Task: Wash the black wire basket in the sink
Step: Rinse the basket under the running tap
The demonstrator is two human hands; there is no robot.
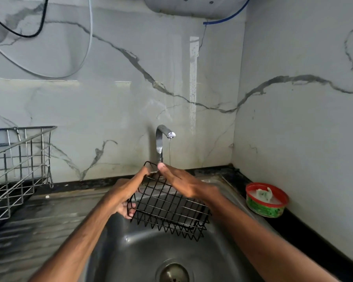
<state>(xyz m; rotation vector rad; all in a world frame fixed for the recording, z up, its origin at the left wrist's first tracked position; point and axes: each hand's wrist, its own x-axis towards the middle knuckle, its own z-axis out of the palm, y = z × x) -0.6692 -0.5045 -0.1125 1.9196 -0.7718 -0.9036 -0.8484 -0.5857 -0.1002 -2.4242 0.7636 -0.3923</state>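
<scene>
We hold black wire basket [167, 208] tilted between hands, over sink [135, 251] bowl. Left hand [122, 200] curled round its near-left rim. Right hand [183, 184] flat, fingers straight, pressing on far side. Tap [164, 137] just beyond fingertips runs thin stream [169, 153] by right thumb. We judge wash under way, at rubbing or rinsing stage; no suds visible on wire. Green tub [266, 200] sits right of right hand. Left to do: other sides, final rinse.

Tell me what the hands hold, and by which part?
The left hand grips the black wire basket by its left end; the right hand rests straight-fingered on its upper edge.
</scene>
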